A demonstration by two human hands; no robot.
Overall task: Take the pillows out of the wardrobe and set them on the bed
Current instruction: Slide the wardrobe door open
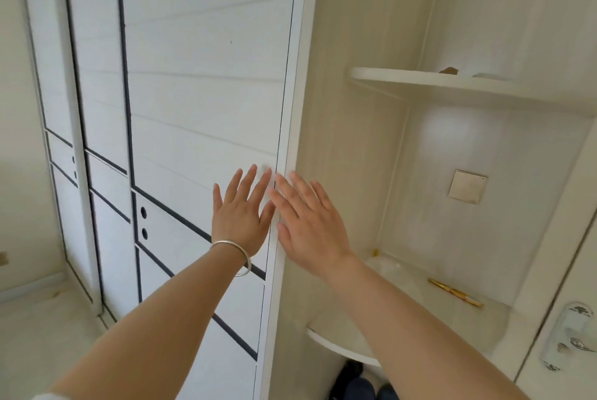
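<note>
A white wardrobe with dark trim lines fills the left and middle of the view, and its nearest door (206, 92) is shut. My left hand (240, 212), with a silver bracelet on the wrist, lies flat and open against that door near its right edge. My right hand (307, 222) is open too, fingers spread, at the door's right edge by the side panel. No pillows and no bed are in view.
Right of the wardrobe are curved corner shelves (420, 80); the lower shelf (342, 344) carries a gold pen (455, 291). A wall switch plate (467, 186) sits between them. A room door with a white handle (570, 335) is at the far right. Dark shoes (352, 380) lie on the floor.
</note>
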